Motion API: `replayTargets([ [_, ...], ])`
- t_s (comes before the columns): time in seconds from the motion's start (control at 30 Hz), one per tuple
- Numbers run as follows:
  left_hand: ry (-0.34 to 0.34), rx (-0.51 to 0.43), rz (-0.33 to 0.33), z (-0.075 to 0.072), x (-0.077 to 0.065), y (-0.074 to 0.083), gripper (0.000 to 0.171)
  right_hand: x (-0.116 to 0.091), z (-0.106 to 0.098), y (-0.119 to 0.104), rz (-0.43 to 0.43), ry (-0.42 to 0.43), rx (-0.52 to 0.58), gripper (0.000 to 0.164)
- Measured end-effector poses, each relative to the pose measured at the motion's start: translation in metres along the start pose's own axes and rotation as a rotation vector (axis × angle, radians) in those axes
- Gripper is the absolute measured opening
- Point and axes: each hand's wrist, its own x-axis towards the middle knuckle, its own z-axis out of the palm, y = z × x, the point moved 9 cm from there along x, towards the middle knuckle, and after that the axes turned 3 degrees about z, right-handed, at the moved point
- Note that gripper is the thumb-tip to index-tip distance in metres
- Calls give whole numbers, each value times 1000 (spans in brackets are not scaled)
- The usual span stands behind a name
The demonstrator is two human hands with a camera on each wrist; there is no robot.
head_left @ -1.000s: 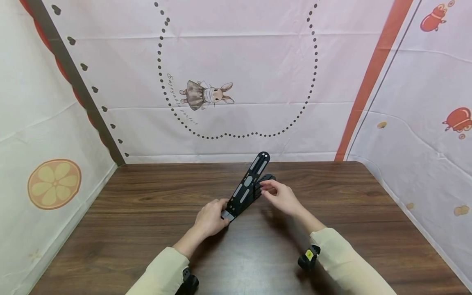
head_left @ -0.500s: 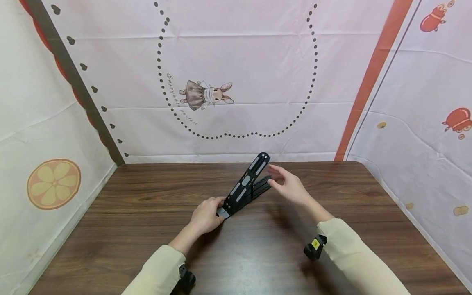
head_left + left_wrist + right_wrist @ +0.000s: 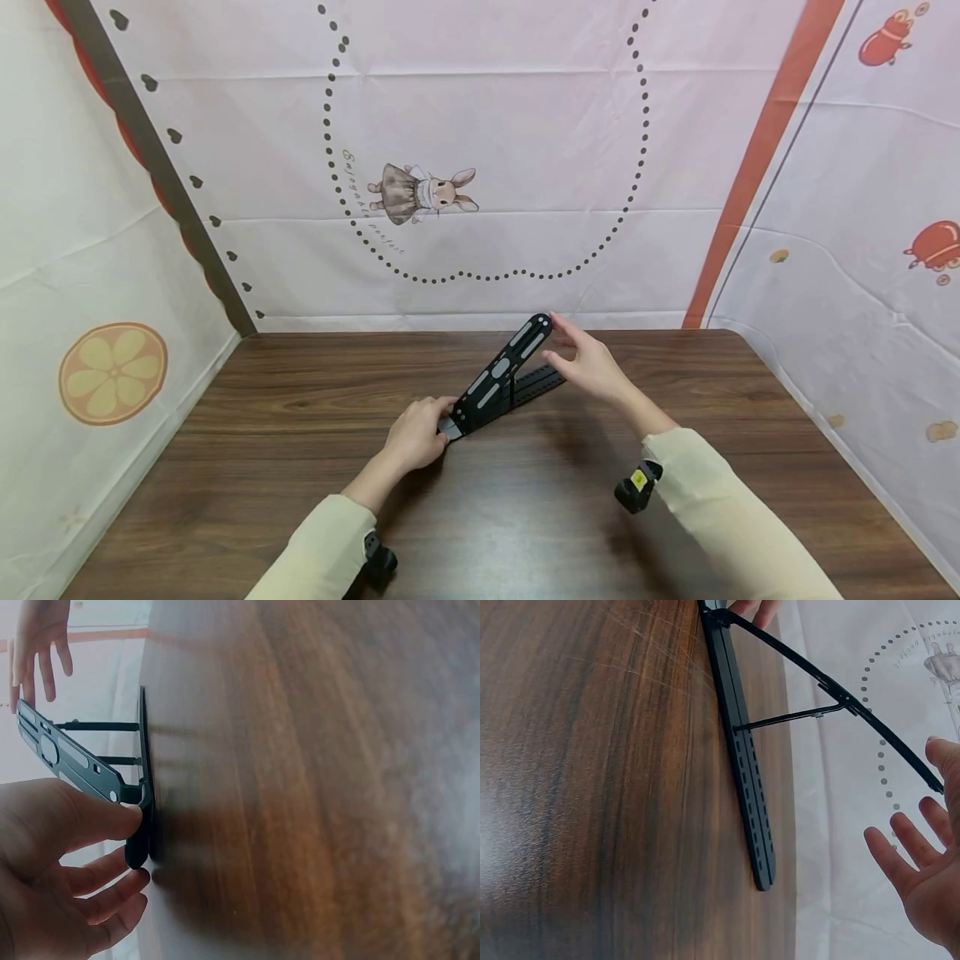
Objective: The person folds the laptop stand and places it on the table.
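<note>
Hands [image 3: 415,435] at black stand [image 3: 513,357]; wood-grain table [image 3: 495,517], printed white cloth [image 3: 487,125] behind.

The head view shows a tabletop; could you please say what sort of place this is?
Probably a makeshift recording booth: a wood-grain table with printed sheets behind and beside it, and a black wrist camera at each sleeve.

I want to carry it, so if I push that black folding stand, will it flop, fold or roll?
The black folding stand probably won't roll: its base is long and flat. Its raised panel seems stiff, since it slants up without sagging. A push might fold it, though, because only thin struts brace it.
</note>
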Motion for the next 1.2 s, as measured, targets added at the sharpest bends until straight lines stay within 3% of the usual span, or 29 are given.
replayTargets([
  [0.4, -2, 16, 24, 0, 5, -2, 57, 5, -3, -3, -24, -14, -32, 64],
  [0.8, -31, -2, -16, 1, 10, -13, 63, 3, -1, -1, 5, -72, 65, 50],
  [1.2, -24, 20, -34, 0, 11, -15, 65, 4, -2, -2, -10, -45, 125, 45],
])
